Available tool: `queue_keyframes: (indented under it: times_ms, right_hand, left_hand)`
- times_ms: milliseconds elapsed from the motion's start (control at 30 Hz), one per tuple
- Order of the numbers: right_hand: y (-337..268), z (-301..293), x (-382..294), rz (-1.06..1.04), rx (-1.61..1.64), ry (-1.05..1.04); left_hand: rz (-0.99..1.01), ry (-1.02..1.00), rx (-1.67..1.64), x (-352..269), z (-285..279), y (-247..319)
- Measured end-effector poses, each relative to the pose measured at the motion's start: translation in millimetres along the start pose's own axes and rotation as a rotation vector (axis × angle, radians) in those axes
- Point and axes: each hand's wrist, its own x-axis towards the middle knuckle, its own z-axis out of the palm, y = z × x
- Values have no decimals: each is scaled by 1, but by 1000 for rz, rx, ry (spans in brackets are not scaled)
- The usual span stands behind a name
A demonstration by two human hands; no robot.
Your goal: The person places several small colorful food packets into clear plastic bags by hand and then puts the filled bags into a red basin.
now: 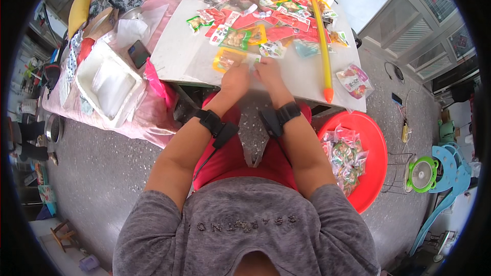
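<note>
My left hand (235,80) is closed on a clear plastic bag at the front of the white table (180,53). A yellow-edged snack packet (226,59) lies under or in the bag, just beyond that hand. My right hand (267,72) pinches the same bag's right end, a little apart from the left. Farther back is a pile of small food packets, with a green-edged packet (234,39) and red packets (290,20) among them. A yellow tube with an orange tip (323,46) lies right of my right hand. A clear bag of packets (354,80) lies at the table's right corner.
A red plastic basin (378,161) with bagged packets stands on the floor at the right. Left of the table, a white foam box (109,117) and a smartphone (139,54) lie on a pink-covered bed (157,130). A green fan (422,174) stands farther right.
</note>
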Motion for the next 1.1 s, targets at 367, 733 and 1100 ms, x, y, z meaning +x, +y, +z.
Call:
queue_keyframes:
  times_ms: [367, 733, 1100]
  right_hand:
    - [12, 21, -1, 79, 689, -177]
    - [34, -18, -19, -168, 404, 107]
    - [38, -21, -22, -254, 237, 75]
  left_hand:
    - [-101, -45, 92, 3, -11, -20]
    - [232, 174, 323, 61, 7, 3]
    - [214, 84, 424, 107, 37, -15]
